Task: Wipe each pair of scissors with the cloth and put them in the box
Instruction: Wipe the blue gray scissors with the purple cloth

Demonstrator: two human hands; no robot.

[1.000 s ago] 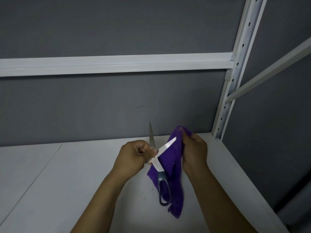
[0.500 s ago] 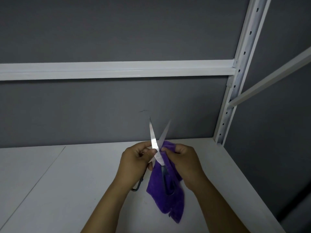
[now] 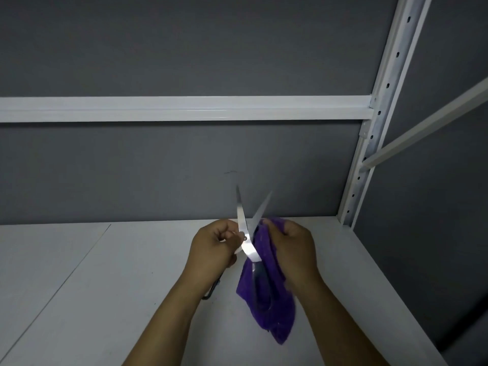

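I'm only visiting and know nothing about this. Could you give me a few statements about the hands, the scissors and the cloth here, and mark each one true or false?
1. The scissors have their blades spread apart. True.
2. The cloth is green. False: it is purple.
3. The left hand holds the scissors near the pivot. True.
4. The scissors lie flat on the white shelf. False: the left hand holds them up above it, with the blade tips pointing up and away.
5. The right hand grips the cloth. True.
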